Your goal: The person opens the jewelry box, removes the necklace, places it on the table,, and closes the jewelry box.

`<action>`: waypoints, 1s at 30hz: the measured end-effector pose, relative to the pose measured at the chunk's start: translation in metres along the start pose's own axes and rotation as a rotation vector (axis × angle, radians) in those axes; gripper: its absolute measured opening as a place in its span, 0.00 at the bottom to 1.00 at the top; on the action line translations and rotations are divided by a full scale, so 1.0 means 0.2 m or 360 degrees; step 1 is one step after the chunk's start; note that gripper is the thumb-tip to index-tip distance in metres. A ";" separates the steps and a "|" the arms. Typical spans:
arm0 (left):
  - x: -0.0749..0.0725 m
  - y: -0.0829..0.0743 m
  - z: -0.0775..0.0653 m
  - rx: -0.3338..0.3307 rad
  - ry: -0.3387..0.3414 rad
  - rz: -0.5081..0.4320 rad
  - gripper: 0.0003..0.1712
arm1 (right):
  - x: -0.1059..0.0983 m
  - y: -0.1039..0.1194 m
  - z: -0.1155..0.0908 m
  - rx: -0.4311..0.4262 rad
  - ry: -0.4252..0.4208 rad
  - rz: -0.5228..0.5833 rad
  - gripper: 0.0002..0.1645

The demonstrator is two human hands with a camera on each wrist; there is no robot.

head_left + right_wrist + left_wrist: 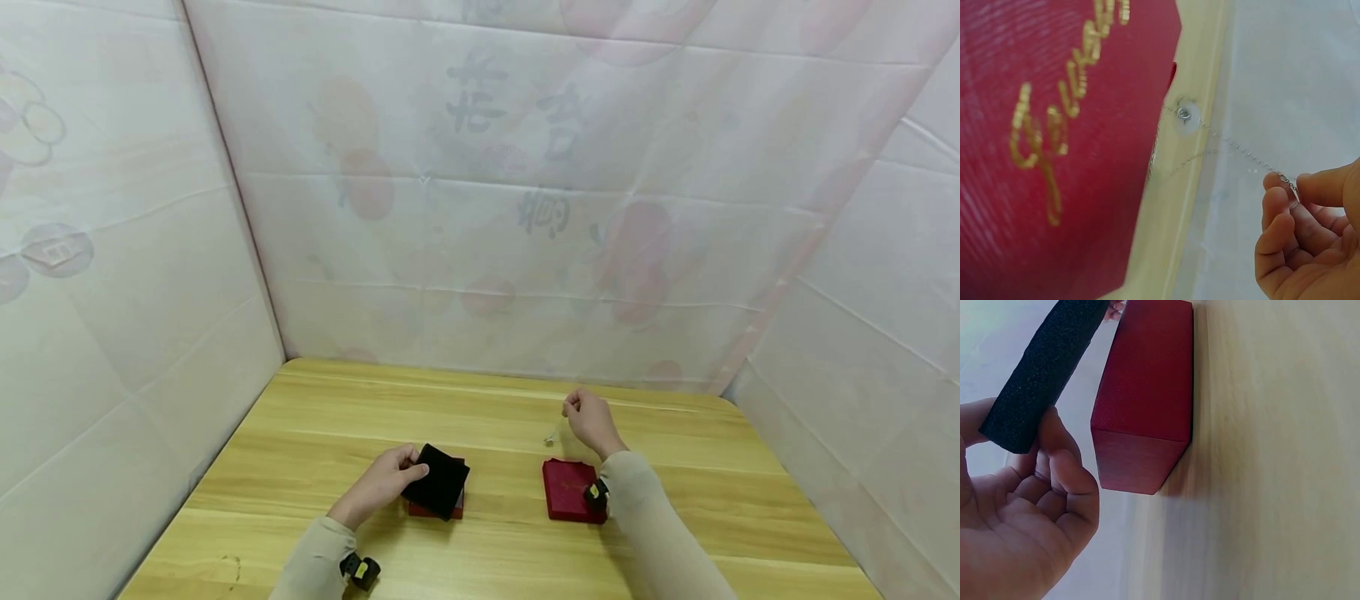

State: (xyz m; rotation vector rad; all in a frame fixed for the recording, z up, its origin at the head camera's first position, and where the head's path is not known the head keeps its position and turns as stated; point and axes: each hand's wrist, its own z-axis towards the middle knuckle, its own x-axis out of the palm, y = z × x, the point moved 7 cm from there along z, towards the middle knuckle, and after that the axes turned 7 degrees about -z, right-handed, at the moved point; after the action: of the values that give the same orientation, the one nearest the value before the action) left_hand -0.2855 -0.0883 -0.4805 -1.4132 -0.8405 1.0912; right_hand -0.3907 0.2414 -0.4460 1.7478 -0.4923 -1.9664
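Note:
Between thumb and fingers, my left hand [388, 477] pinches a square black foam pad [442, 483] by its edge. The pad is tilted over a red box base [437, 512], which it mostly covers in the head view. In the left wrist view the foam [1041, 378] appears as a thick dark slab beside the red box [1147, 375]. My right hand [592, 423] pinches one end of a thin silver necklace [1244, 152]. Its chain slants down to a small pendant [550, 440] above the table, behind the red lid.
The red box lid [567, 487] with gold lettering lies under my right wrist. All of this is on a wooden table [510, 567], with printed cloth walls [480, 250] rising at its back and sides.

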 end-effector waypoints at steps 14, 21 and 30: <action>0.00 0.01 0.00 0.0004 0.0018 0.0066 0.13 | 0.10 0.04 -0.02 -0.0048 0.0105 0.0015 0.09; 0.00 0.01 0.01 0.0003 0.0029 0.0073 0.14 | 0.15 0.12 -0.03 -0.0153 0.0149 -0.0063 0.08; -0.01 0.02 0.01 -0.0029 0.0021 0.0066 0.13 | 0.21 0.17 -0.05 -0.0216 0.0278 -0.0204 0.07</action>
State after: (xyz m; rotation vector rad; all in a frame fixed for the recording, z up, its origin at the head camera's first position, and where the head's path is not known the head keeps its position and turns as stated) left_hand -0.2882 -0.0890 -0.4835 -1.4571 -0.8167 1.1067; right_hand -0.3811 0.1901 -0.4635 1.8827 -0.1872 -1.8612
